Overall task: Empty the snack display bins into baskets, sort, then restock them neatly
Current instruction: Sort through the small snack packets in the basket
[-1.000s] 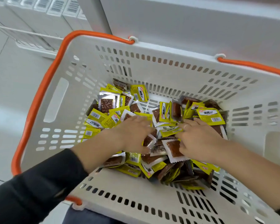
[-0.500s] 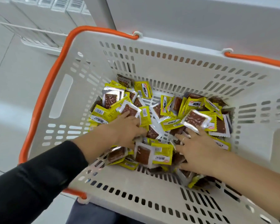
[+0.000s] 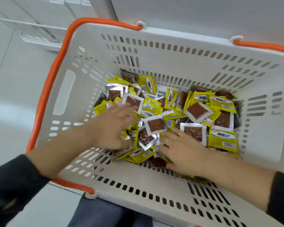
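Both hands lie spread on the snack packets (image 3: 156, 125) inside the white basket (image 3: 170, 51). The left hand (image 3: 110, 128) is near the left wall, the right hand (image 3: 182, 153) beside it.

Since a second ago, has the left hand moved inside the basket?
Yes. The left hand has slid toward the basket's left wall, off the pile's middle, opening a gap to the right hand.
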A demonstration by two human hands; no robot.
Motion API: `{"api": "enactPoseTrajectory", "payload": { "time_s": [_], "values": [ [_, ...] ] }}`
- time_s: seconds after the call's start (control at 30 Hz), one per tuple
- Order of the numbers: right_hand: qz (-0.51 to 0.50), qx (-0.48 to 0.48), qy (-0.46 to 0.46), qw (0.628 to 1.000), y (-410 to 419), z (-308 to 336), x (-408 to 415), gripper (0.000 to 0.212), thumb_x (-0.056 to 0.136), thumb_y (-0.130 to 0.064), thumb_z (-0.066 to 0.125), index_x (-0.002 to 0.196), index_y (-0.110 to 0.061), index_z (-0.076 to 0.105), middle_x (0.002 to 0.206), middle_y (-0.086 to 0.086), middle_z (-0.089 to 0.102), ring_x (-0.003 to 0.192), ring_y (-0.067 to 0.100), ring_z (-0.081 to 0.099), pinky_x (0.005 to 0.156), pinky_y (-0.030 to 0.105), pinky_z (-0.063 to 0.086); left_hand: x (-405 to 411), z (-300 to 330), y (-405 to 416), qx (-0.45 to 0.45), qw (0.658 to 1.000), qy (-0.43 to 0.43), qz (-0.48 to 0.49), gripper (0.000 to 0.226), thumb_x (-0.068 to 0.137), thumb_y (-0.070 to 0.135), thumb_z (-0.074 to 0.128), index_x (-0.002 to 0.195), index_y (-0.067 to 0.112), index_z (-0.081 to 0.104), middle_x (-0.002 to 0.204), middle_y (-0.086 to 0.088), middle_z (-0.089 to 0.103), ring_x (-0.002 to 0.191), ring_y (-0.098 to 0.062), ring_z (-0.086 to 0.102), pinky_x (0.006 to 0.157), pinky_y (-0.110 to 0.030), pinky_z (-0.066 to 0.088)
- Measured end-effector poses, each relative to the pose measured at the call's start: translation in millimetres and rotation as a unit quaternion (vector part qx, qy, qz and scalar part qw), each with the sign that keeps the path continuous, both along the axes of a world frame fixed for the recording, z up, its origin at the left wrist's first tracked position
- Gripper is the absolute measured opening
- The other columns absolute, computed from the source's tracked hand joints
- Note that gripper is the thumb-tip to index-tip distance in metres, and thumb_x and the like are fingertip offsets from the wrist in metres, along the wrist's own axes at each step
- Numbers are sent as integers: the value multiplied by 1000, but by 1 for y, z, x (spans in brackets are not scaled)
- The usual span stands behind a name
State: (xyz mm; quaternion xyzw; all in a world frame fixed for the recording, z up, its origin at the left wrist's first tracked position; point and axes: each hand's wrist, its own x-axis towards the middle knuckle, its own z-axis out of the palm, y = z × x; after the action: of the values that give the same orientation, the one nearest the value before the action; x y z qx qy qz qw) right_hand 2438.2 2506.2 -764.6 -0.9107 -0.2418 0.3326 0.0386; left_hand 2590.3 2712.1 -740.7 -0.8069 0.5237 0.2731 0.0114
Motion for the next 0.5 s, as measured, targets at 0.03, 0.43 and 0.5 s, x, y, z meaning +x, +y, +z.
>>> {"api": "enactPoseTrajectory", "payload": {
  "time_s": [0.03, 0.43, 0.5],
  "values": [
    [36, -13, 0, 999, 6, -10, -4, 62, 92, -42, 52, 145, -15, 35, 154, 16, 28, 145, 33, 16, 118, 49, 4, -15, 0, -11, -1, 999, 5, -42, 77, 75, 62, 46, 137, 18, 53, 147, -17, 44, 138, -37, 38, 111, -55, 27],
    [16, -126, -143, 982, -19, -27, 18, 51, 91, -22, 51, 141, -17, 43, 142, 18, 43, 114, 33, 52, 92, 44, 41, -24, -38, -51, 254, 928, -162, -222, 62, 99, 26, 49, 153, 26, 20, 161, -10, -16, 148, -36, -4, 117, -58, 12],
    [3, -155, -162, 975, -34, -18, 32, 40, 90, -23, 50, 129, -17, 54, 132, 12, 50, 114, 31, 50, 91, 43, 41, 2, -31, -47, 244, 936, -198, -161, 61, 99, 25, 46, 153, 29, 18, 161, -9, -14, 148, -34, -1, 117, -55, 14]
  ]
}}
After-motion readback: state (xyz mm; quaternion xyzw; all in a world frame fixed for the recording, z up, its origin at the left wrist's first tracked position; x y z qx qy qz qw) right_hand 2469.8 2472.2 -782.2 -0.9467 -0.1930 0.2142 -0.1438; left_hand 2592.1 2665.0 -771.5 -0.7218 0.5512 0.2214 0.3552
